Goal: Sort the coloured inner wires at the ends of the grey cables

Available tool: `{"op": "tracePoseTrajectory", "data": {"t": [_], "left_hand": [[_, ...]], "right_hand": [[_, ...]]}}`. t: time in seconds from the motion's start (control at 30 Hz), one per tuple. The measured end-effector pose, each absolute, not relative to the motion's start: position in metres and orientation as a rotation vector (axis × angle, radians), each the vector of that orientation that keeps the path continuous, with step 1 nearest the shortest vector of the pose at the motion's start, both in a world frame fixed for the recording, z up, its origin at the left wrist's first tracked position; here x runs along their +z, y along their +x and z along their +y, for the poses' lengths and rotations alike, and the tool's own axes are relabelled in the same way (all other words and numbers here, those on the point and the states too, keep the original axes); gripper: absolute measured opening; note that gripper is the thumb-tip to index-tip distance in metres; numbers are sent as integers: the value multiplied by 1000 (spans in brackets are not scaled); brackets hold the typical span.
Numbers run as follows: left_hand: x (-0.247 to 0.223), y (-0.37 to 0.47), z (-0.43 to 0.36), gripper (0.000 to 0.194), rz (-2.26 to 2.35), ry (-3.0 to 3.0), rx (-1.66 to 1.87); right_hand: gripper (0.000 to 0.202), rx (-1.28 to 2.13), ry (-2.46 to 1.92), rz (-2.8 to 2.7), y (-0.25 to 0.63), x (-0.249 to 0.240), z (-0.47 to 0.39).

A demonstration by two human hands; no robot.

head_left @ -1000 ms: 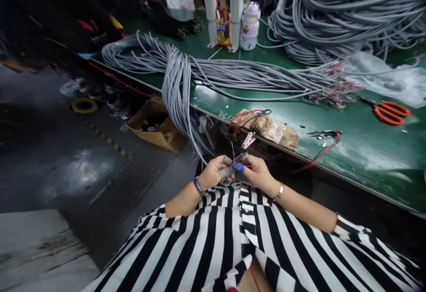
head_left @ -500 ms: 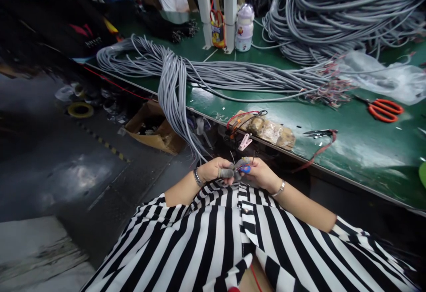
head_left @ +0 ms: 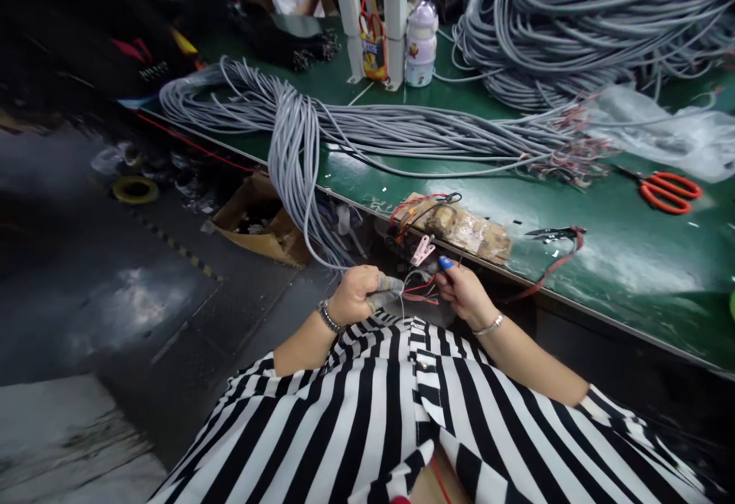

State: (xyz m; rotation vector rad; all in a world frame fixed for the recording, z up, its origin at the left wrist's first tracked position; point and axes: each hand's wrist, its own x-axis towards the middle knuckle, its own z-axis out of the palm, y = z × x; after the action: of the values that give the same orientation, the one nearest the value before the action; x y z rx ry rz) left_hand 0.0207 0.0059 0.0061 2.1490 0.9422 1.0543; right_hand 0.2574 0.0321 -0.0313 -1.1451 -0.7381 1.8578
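With grey-wrapped fingers of the left hand, gripping the end of a slim grey sheathed cable, just off the near edge of a glossy green tabletop, with thin red and pale wires splayed free. Holding the right hand just beside, with its blue-capped thumb raised; impossible to tell there between gripping and merely touching. Seemingly at the stage of separating wires; calling next for a firm left pinch and one strand picked clear.

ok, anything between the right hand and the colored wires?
Nothing visible: the wires stick out of the left hand toward the right hand. The pink clip sits above them in view, outside that gap.
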Motion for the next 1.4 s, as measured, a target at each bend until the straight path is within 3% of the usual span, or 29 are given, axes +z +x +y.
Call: {"op": "tracePoseTrajectory", "data": {"t": [0.23,0.5,0.7,1.07,1.4], "left_hand": [[1,25,17,23,1148,2149,1203],[-5,36,30,22,1160,2153,1202],[-13,40,35,28,1158,2108,1145],[-13,50,36,43,1117,1960,1030],[-9,36,14,24,1037,2176,1067]], "right_hand": [[53,2209,-910,-889,245,-11,47],[55,1637,-1050,-964,227,-18,47],[55,1887,-922,-804,222,-20,54],[54,1842,-925,-746,216,-7,53],[63,1937,-896,-634,226,-16,46]]}}
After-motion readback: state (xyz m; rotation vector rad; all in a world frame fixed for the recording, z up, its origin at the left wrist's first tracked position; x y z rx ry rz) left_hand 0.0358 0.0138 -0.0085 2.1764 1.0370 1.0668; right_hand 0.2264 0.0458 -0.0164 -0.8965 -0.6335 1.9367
